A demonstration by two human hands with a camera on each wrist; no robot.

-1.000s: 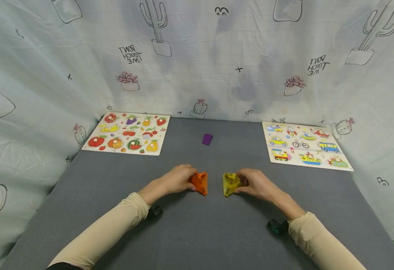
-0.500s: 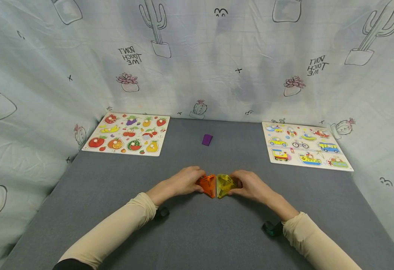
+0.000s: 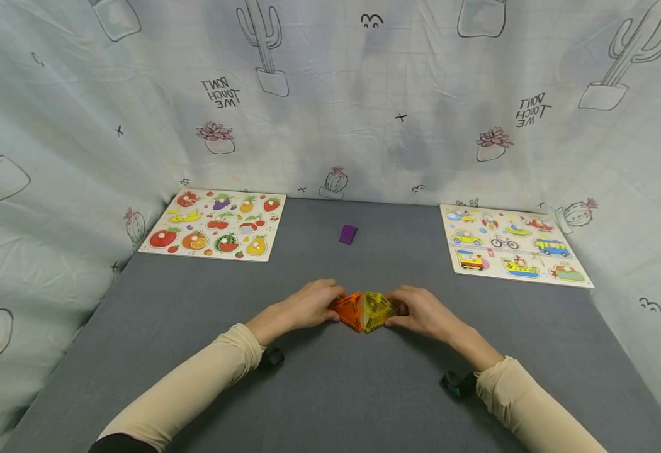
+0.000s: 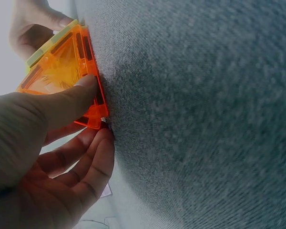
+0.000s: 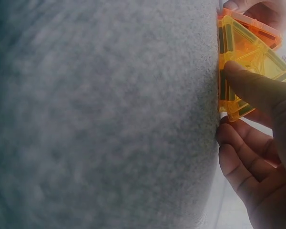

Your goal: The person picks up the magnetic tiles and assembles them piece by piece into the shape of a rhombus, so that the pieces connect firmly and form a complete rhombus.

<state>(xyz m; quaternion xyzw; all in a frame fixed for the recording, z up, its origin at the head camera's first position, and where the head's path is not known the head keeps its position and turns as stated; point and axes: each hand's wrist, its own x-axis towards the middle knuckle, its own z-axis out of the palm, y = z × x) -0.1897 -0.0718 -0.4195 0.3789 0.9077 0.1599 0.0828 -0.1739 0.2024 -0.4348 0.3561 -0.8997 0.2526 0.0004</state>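
Note:
Near the middle of the grey table, my left hand (image 3: 310, 304) grips an orange translucent pyramid of magnetic tiles (image 3: 350, 311). My right hand (image 3: 421, 309) grips a matching yellow pyramid (image 3: 377, 311) from its right side. The two pyramids stand side by side, with their facing edges together in the head view. In the left wrist view the thumb lies across a face of the orange pyramid (image 4: 62, 67), with fingers behind it at the tabletop. The right wrist view has the thumb pressed on the yellow pyramid (image 5: 248, 52), the orange one just beyond it.
A purple tile (image 3: 348, 234) lies on the grey table (image 3: 330, 390) farther back. At the back left is a fruit puzzle board (image 3: 234, 225), and at the back right a vehicle puzzle board (image 3: 512, 245). A patterned curtain (image 3: 330, 94) hangs behind the table.
My left hand has moved the orange pyramid rightward and my right hand the yellow one slightly leftward, closing the gap between them. Over the last half second both have stayed nearly still.

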